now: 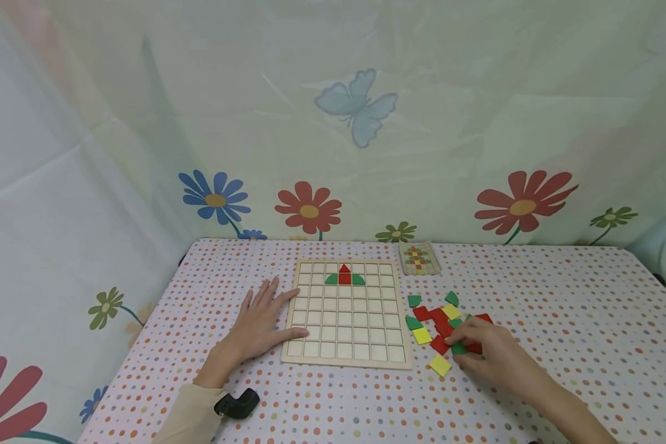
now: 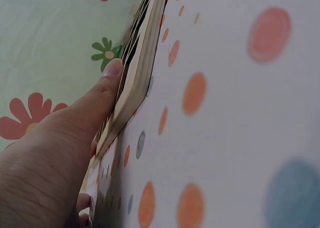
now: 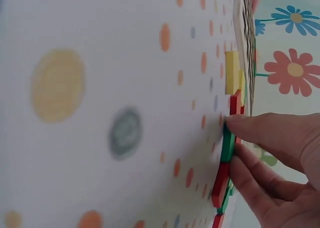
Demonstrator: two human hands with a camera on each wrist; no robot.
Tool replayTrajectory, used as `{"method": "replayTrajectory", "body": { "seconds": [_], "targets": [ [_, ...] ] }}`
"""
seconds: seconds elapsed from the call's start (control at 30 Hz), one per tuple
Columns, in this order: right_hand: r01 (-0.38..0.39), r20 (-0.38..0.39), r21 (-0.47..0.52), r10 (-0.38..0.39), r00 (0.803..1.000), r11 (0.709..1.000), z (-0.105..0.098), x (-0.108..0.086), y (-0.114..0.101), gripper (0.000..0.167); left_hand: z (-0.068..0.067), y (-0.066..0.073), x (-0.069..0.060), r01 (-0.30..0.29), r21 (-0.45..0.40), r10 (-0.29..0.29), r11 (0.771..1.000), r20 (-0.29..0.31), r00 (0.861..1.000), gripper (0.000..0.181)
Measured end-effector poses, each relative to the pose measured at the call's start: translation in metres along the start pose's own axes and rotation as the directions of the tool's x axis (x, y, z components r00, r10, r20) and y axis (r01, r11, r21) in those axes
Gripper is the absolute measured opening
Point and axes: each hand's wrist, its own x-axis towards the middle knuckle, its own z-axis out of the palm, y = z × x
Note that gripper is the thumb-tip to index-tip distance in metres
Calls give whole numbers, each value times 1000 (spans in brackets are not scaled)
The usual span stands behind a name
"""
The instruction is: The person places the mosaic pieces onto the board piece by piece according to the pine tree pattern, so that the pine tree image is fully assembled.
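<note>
A wooden grid board [image 1: 402,345] lies on the table. Near its top edge sit a red triangle [image 1: 345,269], a red square [image 1: 345,279] and two green quarter-circle tiles [image 1: 332,280]. My left hand [image 1: 261,327] rests spread on the board's left side; its thumb [image 2: 112,70] lies over the rim. Right of the board, my right hand [image 1: 491,348] is at a loose pile of tiles. Its thumb and fingers pinch a green tile [image 3: 228,143] among red tiles [image 3: 220,185]. Fingers hide part of the pile. A yellow square [image 1: 439,365] lies nearest the front.
A small pattern card [image 1: 419,258] with a coloured tile design lies behind the pile, near the table's back edge. More yellow [image 1: 422,335] and green tiles [image 1: 414,301] lie close to the board's right rim. A black wrist device [image 1: 237,404] sits by the left sleeve.
</note>
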Motion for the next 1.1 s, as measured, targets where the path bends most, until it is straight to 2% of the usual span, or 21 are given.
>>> {"method": "replayTrajectory", "body": {
  "seconds": [0.13,0.5,0.83,1.1],
  "targets": [
    [-58,34,36,57,998,998,-4,4,-1,28,0,0,-1,2,-2,-2,1000,2,1000,90],
    [-120,68,27,118,991,992,-8,8,-6,28,0,1,0,-2,-6,2,1000,3,1000,90],
    [-83,-51,107,89,995,991,-4,-5,5,28,1,0,0,-6,-6,6,1000,0,1000,90],
    [-78,-48,143,86,995,987,-4,-10,11,20,1,0,0,-5,-5,5,1000,-5,1000,90]
  ]
}}
